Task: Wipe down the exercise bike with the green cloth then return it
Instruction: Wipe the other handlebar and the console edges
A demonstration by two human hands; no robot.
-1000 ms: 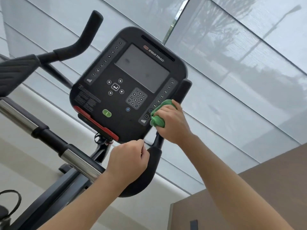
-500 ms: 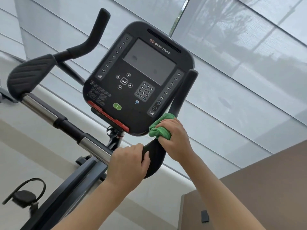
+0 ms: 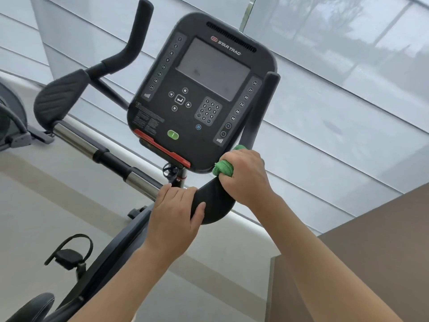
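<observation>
Right below the bottom right corner of the black Star Trac console (image 3: 202,94), the right hand (image 3: 246,175) is wrapped around the bend of the black padded right handlebar (image 3: 213,203) with the bunched-up green cloth (image 3: 223,168) squeezed between its fingers and the grip, so the cloth sits on the bar, just beside the console's lower edge. A bit more green pokes out above the knuckles near the upright part of the bar. Fingers are curled tight, nothing loose about that hold. The left hand (image 3: 174,212) is clamped on the same handlebar lower down, close beside the right hand, thumb lying across the black pad and fingers curled over the far side where the pad meets the shiny chrome sensor section (image 3: 139,182). No containers anywhere that I can see, so nothing to say on that front. Over on the other side, the matching left handlebar pad (image 3: 60,96) and its upright horn (image 3: 139,26) are well apart from both hands. Down low, a black pedal with a strap (image 3: 68,254) shows, slightly blurry.
</observation>
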